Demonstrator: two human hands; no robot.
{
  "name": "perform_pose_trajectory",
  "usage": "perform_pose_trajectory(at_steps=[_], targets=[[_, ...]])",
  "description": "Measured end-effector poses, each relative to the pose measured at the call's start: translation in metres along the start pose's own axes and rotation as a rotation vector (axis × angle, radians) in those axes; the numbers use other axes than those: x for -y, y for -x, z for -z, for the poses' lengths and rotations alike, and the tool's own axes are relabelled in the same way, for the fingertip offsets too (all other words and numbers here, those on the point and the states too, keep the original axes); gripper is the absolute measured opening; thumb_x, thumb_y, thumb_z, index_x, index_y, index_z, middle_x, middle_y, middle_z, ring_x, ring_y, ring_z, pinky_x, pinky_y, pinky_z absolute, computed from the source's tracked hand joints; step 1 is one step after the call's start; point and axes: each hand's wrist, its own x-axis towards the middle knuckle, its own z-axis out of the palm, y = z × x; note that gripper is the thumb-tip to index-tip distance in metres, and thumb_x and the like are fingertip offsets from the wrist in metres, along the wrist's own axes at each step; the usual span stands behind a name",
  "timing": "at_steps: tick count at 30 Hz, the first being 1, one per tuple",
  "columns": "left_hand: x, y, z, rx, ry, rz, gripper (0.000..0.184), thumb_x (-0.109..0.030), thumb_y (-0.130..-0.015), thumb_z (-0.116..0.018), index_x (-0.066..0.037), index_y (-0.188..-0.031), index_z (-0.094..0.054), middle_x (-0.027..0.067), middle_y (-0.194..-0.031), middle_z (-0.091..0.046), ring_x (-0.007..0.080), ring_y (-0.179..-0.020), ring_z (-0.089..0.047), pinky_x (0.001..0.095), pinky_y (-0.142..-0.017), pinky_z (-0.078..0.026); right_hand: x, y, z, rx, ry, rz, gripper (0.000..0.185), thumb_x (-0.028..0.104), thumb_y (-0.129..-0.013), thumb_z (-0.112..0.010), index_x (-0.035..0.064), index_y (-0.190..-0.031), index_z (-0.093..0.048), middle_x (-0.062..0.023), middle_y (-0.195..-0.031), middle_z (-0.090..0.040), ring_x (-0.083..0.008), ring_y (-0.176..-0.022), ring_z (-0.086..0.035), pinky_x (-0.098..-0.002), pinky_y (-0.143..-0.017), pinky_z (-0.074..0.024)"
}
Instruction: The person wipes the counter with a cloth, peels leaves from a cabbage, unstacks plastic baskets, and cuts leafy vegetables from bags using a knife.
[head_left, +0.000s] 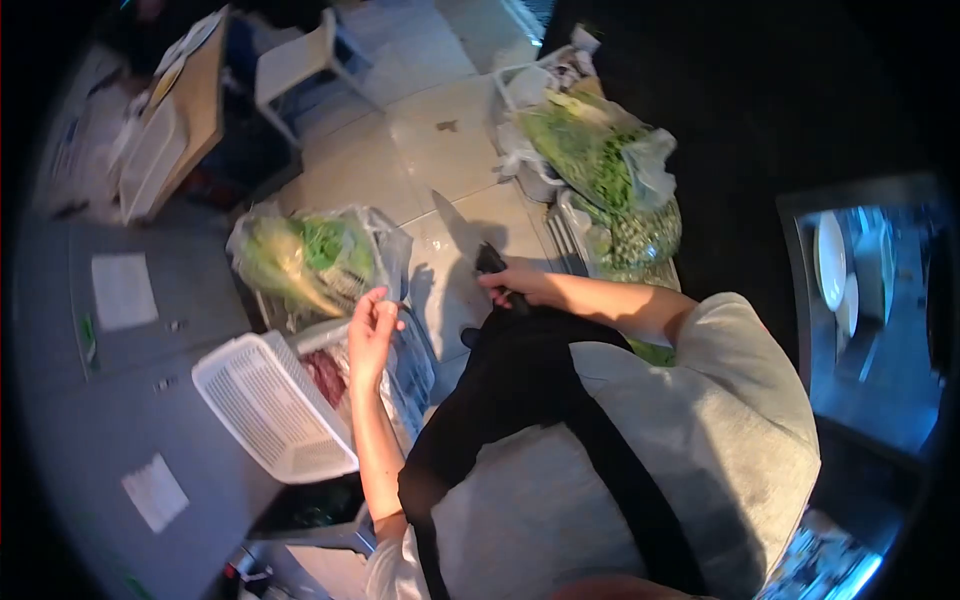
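My right hand (513,281) is wrapped around the black handle of a knife (454,221), whose broad blade points away from me over the tiled floor. My left hand (372,335) hovers at the left with its fingers loosely bent and apart, and nothing shows in it. Just beyond it sits a clear plastic bag of leafy greens (310,255) in a bin. Below and beside this hand are a white perforated basket (270,405) and a container with dark red contents (325,378), partly hidden by my forearm.
Bagged greens (590,150) fill crates on the right, with a bag of small green pieces (642,240) nearer me. A white stool (300,65) and a wooden table (205,120) stand at the upper left. Grey cabinets (150,410) line the left; plates (830,260) stand in an opening at right.
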Motion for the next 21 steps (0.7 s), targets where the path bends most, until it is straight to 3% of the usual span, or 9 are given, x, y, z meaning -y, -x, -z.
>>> perform_pose_trajectory(at_steps=[1, 8, 10, 12, 15, 18, 19, 21], targets=[[-0.009, -0.017, -0.008, 0.034, -0.018, -0.043, 0.037, -0.027, -0.085, -0.052, -0.004, -0.114, -0.046, 0.004, -0.089, -0.06, 0.0069, -0.067, -0.054, 0.0191, -0.054, -0.039, -0.002, 0.014, 0.021, -0.132, -0.028, -0.02, 0.019, 0.018, -0.078, -0.063, 0.0076, -0.08, -0.047, -0.0019, -0.057, -0.048, -0.0111, -0.043, -0.047, -0.0251, -0.038, -0.0405], [-0.069, -0.11, -0.105, 0.376, -0.176, -0.175, 0.037, -0.025, -0.083, -0.055, -0.005, -0.113, -0.047, 0.0015, -0.089, -0.059, 0.008, -0.07, -0.054, 0.0202, -0.058, -0.039, -0.025, 0.096, 0.133, -0.376, -0.162, 0.051, 0.02, 0.02, -0.078, -0.062, 0.0078, -0.082, -0.046, -0.0013, -0.058, -0.047, -0.0101, -0.045, -0.047, -0.025, -0.038, -0.0391], [-0.085, -0.126, -0.144, 0.481, -0.246, -0.1, 0.033, -0.013, -0.083, -0.055, 0.003, -0.11, -0.047, 0.0, -0.078, -0.055, 0.007, -0.069, -0.051, 0.0204, -0.062, -0.042, -0.048, 0.093, 0.169, -0.363, -0.206, 0.162, 0.021, 0.021, -0.078, -0.062, 0.0076, -0.08, -0.046, -0.0011, -0.057, -0.047, -0.0101, -0.044, -0.046, -0.0245, -0.038, -0.0381], [-0.085, -0.148, -0.18, 0.535, -0.278, -0.075, 0.034, -0.013, -0.082, -0.056, 0.003, -0.11, -0.047, 0.0001, -0.077, -0.055, 0.0076, -0.068, -0.05, 0.0216, -0.063, -0.042, -0.047, 0.108, 0.183, -0.446, -0.22, 0.118, 0.02, 0.02, -0.077, -0.063, 0.0071, -0.079, -0.047, -0.001, -0.056, -0.046, -0.0097, -0.042, -0.045, -0.0243, -0.037, -0.0372], [-0.074, -0.182, -0.229, 0.697, -0.455, -0.191, 0.036, -0.018, -0.078, -0.059, 0.0, -0.108, -0.05, 0.0016, -0.075, -0.055, 0.0099, -0.065, -0.05, 0.0247, -0.062, -0.042, -0.06, 0.118, 0.211, -0.441, -0.196, 0.232, 0.019, 0.02, -0.077, -0.062, 0.0064, -0.078, -0.048, -0.0016, -0.055, -0.047, -0.0088, -0.043, -0.045, -0.0241, -0.037, -0.0365], [-0.062, -0.218, -0.277, 0.802, -0.471, -0.145, 0.035, -0.019, -0.078, -0.059, -0.001, -0.107, -0.051, 0.0017, -0.074, -0.055, 0.0102, -0.065, -0.05, 0.0248, -0.061, -0.042, -0.06, 0.122, 0.235, -0.575, -0.078, 0.227, 0.019, 0.017, -0.075, -0.062, 0.0044, -0.077, -0.049, -0.0022, -0.056, -0.049, -0.0082, -0.044, -0.046, -0.0235, -0.039, -0.0369], [-0.056, -0.232, -0.291, 0.811, -0.514, -0.162, 0.035, -0.022, -0.077, -0.061, -0.001, -0.104, -0.053, 0.0055, -0.075, -0.058, 0.0135, -0.066, -0.053, 0.0268, -0.063, -0.043, -0.068, 0.119, 0.247, -0.638, -0.023, 0.294, 0.023, 0.019, -0.073, -0.063, 0.0029, -0.084, -0.051, -0.0029, -0.055, -0.05, -0.0095, -0.044, -0.047, -0.0242, -0.04, -0.0379], [-0.039, -0.26, -0.321, 0.797, -0.584, -0.194, 0.03, -0.019, -0.078, -0.059, -0.002, -0.101, -0.054, 0.0046, -0.073, -0.057, 0.0119, -0.065, -0.053, 0.0256, -0.061, -0.043, -0.059, 0.124, 0.257, -0.698, 0.026, 0.355, 0.029, 0.02, -0.071, -0.065, 0.0013, -0.09, -0.054, -0.0035, -0.055, -0.051, -0.0107, -0.044, -0.048, -0.0249, -0.041, -0.0389]])
